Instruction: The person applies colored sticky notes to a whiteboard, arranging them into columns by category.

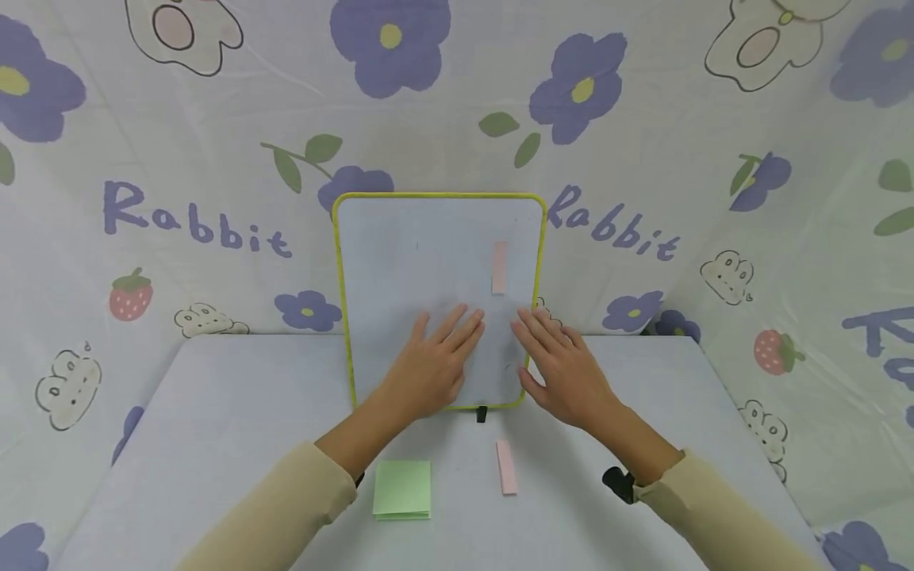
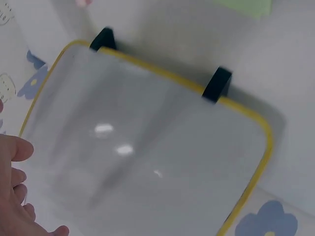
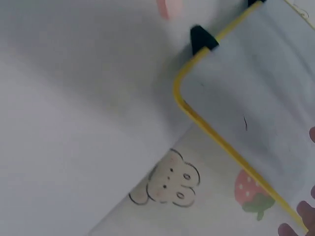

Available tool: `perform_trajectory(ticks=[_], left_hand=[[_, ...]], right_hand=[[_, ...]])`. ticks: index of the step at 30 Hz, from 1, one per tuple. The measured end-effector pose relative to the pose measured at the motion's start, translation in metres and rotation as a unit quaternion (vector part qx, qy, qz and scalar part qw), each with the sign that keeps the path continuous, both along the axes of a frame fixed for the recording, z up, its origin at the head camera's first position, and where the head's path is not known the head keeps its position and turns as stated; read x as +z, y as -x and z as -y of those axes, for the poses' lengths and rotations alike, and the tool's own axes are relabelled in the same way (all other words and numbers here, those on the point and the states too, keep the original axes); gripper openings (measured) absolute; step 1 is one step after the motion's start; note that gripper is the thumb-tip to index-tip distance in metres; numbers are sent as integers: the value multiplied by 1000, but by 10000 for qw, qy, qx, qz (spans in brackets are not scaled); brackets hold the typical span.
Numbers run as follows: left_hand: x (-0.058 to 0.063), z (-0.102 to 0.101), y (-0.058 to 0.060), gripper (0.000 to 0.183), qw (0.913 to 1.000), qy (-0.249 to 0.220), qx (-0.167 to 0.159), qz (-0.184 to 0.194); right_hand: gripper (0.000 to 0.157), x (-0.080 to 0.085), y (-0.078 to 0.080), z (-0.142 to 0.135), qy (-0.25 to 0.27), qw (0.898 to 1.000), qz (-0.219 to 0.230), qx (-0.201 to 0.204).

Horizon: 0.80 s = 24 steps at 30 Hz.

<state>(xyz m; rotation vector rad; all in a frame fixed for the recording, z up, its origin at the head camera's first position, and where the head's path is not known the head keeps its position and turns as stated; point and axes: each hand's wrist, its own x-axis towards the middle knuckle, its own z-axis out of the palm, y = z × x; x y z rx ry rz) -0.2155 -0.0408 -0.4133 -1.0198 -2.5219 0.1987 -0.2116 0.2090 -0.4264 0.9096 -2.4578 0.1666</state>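
A whiteboard (image 1: 400, 270) with a yellow rim stands upright on the table, and a pink paper strip (image 1: 499, 268) is stuck to its upper right. My left hand (image 1: 435, 369) is held before the lower middle of the board with its fingers straight and nothing in them. Beside the board's right edge, my right hand (image 1: 567, 373) has its fingers stretched toward the rim, also holding nothing. In the right wrist view only a few fingertips (image 3: 307, 214) show near the rim. Another pink paper strip (image 1: 506, 468) lies on the table in front of the board.
A pad of green sticky notes (image 1: 402, 488) lies left of the loose strip, by the left forearm. Black feet (image 2: 216, 84) hold the board's lower edge. Behind the white table (image 1: 236, 412) hangs a cloth (image 1: 443, 143) printed with flowers and rabbits.
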Motion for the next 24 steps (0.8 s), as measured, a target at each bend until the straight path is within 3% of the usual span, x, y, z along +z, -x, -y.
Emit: perform_trajectory(ticks=[6, 11, 17, 24], left_hand=[[-27, -2, -20, 61, 9977, 340, -100, 572], [-50, -8, -33, 58, 9923, 558, -243, 1077], [-70, -12, -47, 57, 9846, 710, -319, 1563], [-86, -16, -57, 57, 9833, 568, -419, 1676]], right_hand=[[70, -25, -23, 2, 14, 9963, 858, -34], [70, -44, -39, 2, 122, 9910, 1325, 138], [66, -63, -53, -4, 294, 9801, 1944, 261], [59, -82, -66, -13, 355, 9770, 2078, 316]])
